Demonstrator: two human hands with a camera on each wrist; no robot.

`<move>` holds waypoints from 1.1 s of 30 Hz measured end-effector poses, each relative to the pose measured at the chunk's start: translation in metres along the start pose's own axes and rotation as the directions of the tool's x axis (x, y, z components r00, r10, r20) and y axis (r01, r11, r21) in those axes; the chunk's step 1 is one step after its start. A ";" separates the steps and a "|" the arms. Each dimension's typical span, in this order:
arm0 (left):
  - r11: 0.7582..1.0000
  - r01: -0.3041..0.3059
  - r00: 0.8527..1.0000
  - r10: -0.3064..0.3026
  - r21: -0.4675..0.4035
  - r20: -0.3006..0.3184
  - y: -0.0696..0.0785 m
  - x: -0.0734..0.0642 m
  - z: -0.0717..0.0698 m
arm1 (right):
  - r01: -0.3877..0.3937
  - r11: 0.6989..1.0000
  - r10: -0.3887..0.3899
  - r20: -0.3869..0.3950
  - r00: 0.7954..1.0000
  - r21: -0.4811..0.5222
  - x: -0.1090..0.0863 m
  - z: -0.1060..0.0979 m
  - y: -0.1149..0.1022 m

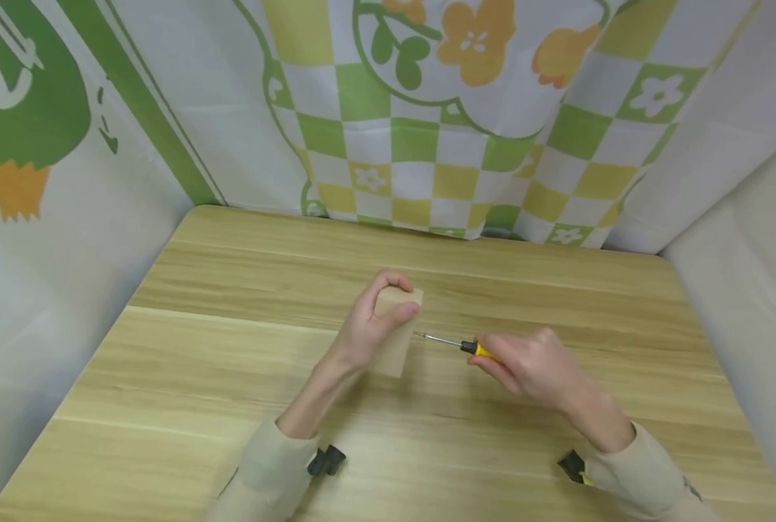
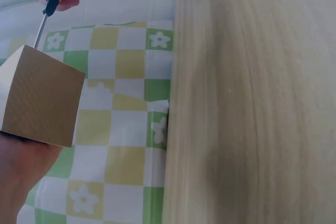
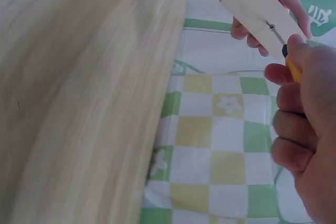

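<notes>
The yellow-and-black screwdriver [image 1: 469, 347] points at a pale, oblong wooden block [image 1: 394, 352].

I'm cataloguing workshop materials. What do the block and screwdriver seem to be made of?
The block looks like bare, matte wood: pale tan, with fine grain lines on its end face. The screwdriver has a shiny, silvery shaft, probably steel; its yellow-and-black handle looks like plastic by its even color, though much of it is hidden.
</notes>
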State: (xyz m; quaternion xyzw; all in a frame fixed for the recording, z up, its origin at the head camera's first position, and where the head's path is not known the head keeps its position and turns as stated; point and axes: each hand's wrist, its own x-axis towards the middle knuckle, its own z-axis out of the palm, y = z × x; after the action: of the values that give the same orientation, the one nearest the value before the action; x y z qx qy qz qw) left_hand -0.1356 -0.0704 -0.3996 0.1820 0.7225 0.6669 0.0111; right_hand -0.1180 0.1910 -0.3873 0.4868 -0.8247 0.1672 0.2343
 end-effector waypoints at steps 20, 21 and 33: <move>0.935 -0.344 0.938 0.337 0.090 0.084 0.003 0.009 -0.002 | -0.549 0.615 0.384 0.393 0.836 0.567 -0.010 0.007 0.001; 0.934 -0.349 0.936 0.343 0.078 0.086 0.003 0.010 -0.001 | -0.529 0.660 0.386 0.364 0.848 0.533 -0.009 0.006 0.001; 0.963 -0.267 0.964 0.267 -0.030 0.009 -0.002 0.005 0.001 | -0.197 0.973 0.195 0.028 0.980 0.119 -0.007 0.012 -0.008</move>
State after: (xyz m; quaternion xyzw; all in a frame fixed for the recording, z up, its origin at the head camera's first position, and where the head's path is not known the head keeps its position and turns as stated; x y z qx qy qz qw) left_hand -0.1405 -0.0678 -0.4004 0.2818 0.6816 0.6715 -0.0714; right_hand -0.1105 0.1866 -0.4011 0.4178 -0.8589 0.2353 0.1802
